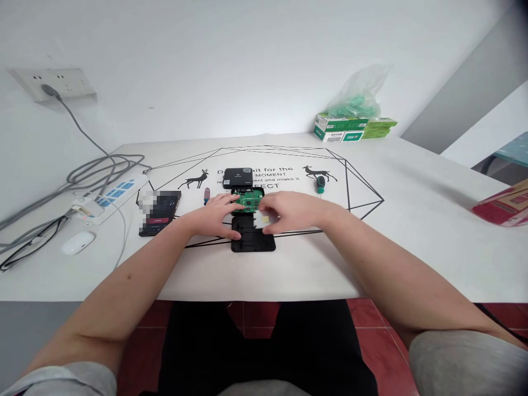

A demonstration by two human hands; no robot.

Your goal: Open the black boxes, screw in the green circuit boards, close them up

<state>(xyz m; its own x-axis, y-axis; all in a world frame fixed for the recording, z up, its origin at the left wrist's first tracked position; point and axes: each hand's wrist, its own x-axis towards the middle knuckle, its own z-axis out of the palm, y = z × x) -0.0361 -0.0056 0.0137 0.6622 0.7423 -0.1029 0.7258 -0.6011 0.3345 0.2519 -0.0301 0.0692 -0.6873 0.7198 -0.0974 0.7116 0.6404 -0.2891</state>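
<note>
A green circuit board [248, 201] sits in an open black casing in the middle of the table. My left hand [218, 213] lies spread at its left side, fingertips on the board's edge and thumb on a flat black cover [252, 243] just below. Between the thumb and fingers of my right hand [284, 210] is a silvery metal plate with a yellowish square pad [264, 219], tilted over the board's lower right and the cover. Behind the board rests a closed black box with labels [238, 177]. My right fingers partly hide the plate.
Left of my hands are a screwdriver [207, 194], a phone [160, 213], a white earbud case [78, 242] and a power strip [117, 193] with cables. A green-handled screwdriver [320, 186] lies right. Green boxes [341, 127] stand at the back; a red box [503, 206] is far right.
</note>
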